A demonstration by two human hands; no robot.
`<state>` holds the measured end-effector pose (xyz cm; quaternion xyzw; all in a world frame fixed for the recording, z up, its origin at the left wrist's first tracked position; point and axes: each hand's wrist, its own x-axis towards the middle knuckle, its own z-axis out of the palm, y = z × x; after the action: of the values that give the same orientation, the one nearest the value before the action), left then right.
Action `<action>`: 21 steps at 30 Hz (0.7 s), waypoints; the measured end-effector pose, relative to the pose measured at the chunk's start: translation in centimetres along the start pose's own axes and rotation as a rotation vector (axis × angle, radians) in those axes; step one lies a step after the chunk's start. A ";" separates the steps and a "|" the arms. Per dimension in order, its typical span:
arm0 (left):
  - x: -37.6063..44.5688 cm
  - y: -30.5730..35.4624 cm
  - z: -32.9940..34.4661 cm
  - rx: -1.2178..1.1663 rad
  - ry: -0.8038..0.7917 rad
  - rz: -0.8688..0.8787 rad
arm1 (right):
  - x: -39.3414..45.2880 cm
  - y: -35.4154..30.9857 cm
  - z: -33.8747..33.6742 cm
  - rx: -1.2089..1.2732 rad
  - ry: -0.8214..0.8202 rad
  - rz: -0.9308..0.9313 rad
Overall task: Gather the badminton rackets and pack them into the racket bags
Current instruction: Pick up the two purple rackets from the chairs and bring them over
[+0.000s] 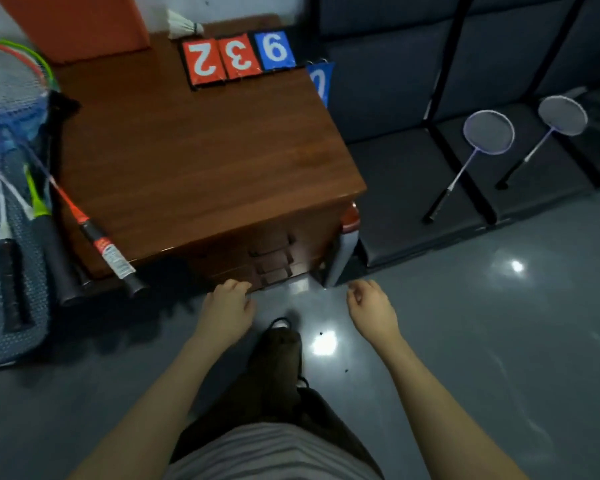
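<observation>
In front of the wooden cabinet (201, 157), low over the grey floor (499, 341), we see both hands held out with nothing in them. The left hand (227, 311) has its fingers loosely curled, the knuckles just short of the cabinet's lower drawers. The right hand (373, 311) hangs a little apart from it, also half-curled and gripping nothing.

The rackets lie in two groups, neither within touch. Well off to the right of the right hand, two purple-framed rackets rest on the dark seat cushions (413, 181): the nearer racket (488, 132) with its head up toward the backrest and its black handle pointing down to the cushion's front edge, the farther racket (562, 115) lying beside it on the next cushion at much the same slant. A black bar runs between the two seats.

To the left of the left hand, a bundle of rackets (18, 109) leans at the cabinet's left side, heads overlapping near the frame's edge. The red-shafted racket (94, 233) lies across the cabinet's corner, its grip end nearest the left hand. The others rest on a blue mesh racket bag (0, 306) on the floor; how many there are we cannot tell.

On the cabinet top sit score cards (238, 58) and a shuttlecock (182, 24).
</observation>
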<state>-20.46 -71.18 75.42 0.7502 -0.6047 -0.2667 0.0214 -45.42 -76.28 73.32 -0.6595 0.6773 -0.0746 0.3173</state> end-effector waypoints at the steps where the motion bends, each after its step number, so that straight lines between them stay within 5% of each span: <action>1: 0.3 0.5 1.0 -0.022 -0.067 -0.027 | 0.2 1.3 -0.1 0.009 -0.021 0.049; 5: 2.5 2.1 4.9 -0.181 -0.257 -0.176 | 1.5 6.5 -0.8 0.013 -0.095 0.200; 12: 10.5 7.5 7.5 -0.317 -0.368 -0.324 | 6.9 14.0 -4.8 0.036 -0.172 0.385; 21: 22.0 24.0 7.6 -0.303 -0.433 -0.057 | 16.3 18.9 -13.2 0.170 -0.036 0.471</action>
<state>-42.40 -95.61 69.14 0.6808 -0.5269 -0.5088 -0.0040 -67.24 -93.58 68.50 -0.4558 0.7978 -0.0435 0.3923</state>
